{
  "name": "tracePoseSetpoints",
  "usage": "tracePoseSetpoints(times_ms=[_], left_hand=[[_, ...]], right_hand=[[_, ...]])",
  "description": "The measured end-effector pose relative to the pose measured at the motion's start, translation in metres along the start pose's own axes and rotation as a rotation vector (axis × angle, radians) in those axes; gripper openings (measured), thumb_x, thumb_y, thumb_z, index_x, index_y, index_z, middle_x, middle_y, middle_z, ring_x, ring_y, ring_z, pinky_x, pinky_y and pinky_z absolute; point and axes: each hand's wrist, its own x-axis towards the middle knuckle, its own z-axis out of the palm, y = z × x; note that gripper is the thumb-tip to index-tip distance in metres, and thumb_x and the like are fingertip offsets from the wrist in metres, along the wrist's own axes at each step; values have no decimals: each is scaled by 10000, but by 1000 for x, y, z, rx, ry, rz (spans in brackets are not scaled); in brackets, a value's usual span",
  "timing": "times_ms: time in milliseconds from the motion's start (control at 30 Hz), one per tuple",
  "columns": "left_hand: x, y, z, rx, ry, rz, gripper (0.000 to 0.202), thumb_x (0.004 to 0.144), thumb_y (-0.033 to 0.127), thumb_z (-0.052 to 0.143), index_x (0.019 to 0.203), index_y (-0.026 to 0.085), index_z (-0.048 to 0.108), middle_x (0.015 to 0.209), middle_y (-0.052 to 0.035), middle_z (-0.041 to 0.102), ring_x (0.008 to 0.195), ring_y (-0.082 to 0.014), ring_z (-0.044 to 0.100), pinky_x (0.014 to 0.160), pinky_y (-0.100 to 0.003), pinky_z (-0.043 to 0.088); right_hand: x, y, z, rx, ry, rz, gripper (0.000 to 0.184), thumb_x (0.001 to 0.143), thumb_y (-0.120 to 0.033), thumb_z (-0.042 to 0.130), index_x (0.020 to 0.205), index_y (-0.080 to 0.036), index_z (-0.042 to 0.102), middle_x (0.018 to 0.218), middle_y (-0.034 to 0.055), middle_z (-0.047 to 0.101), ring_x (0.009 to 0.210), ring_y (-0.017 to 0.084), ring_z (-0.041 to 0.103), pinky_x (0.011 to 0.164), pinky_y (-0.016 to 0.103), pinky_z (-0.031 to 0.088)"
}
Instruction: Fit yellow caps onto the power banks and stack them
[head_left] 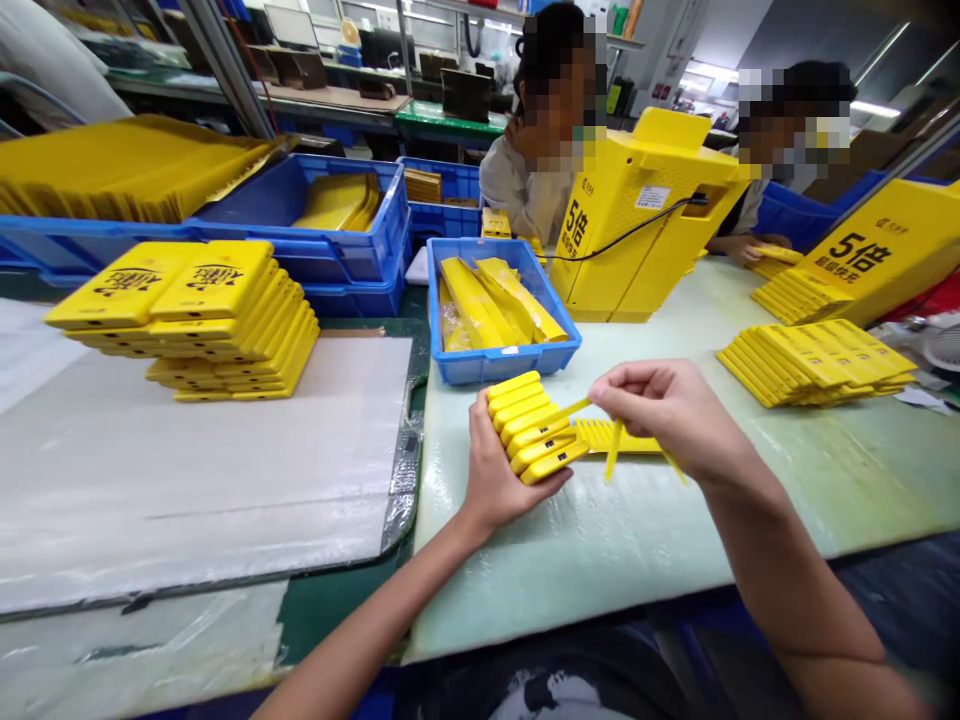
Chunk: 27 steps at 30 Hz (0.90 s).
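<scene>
A short stack of yellow power banks [534, 425] is gripped in my left hand [489, 475], tilted, with the narrow port ends facing me to the right. My right hand [667, 405] pinches thin yellow strips [613, 452]. One strip reaches from its fingertips to the stack; others hang below the hand. Behind them on the pale green mat lies a comb-like row of yellow pieces [596, 436], partly hidden by the stack and my right hand.
Just beyond stands a blue bin [502, 362] of flat yellow pieces. Stacked power banks [225, 330] sit left on a white board [285, 480]; more yellow units [817, 360] lie right. A large yellow box [622, 240] with a black cable stands behind. Two people sit across the bench.
</scene>
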Motion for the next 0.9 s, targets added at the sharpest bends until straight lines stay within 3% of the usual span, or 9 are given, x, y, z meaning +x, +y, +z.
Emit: tracePoseSetpoints(times_ms=[67, 200, 600, 767, 900], left_hand=[[-2, 2, 5, 28, 46, 1, 1439, 652, 624, 1065, 1738, 248, 199, 1573, -213, 533, 1497, -455, 604, 1284, -680, 512], [-3, 2, 9, 28, 73, 15, 1447, 638, 655, 1061, 1738, 250, 213, 1577, -209, 520, 1486, -452, 603, 1281, -667, 513], [-2, 3, 8, 43, 50, -1, 1438, 643, 612, 1058, 1729, 248, 188, 1547, -200, 524, 1463, -454, 606, 1259, -667, 523], [-2, 3, 8, 43, 53, 10, 1436, 628, 526, 1067, 1729, 256, 186, 1552, -196, 526, 1466, -451, 601, 1260, -656, 526], [-2, 2, 8, 33, 54, -1, 1437, 627, 546, 1069, 1732, 260, 195, 1552, -193, 528, 1465, -446, 605, 1260, -647, 528]], right_hand=[[-6, -2, 15, -24, -20, 64, 257, 622, -343, 970, 679, -162, 798, 645, 26, 721, 561, 112, 577, 526, 223, 451], [-7, -1, 27, -99, 42, 52, 223, 632, -339, 915, 668, -157, 789, 676, 49, 762, 603, 136, 643, 558, 225, 498], [-4, -6, 36, -262, -27, -3, 168, 682, -324, 805, 642, -167, 764, 665, 61, 746, 608, 150, 640, 548, 231, 490], [-2, -7, 32, -297, -49, -64, 188, 707, -351, 812, 658, -174, 773, 669, 69, 740, 614, 172, 646, 533, 247, 496], [0, -3, 28, -340, -75, -62, 196, 727, -349, 808, 646, -178, 756, 646, 64, 719, 597, 173, 625, 518, 255, 480]])
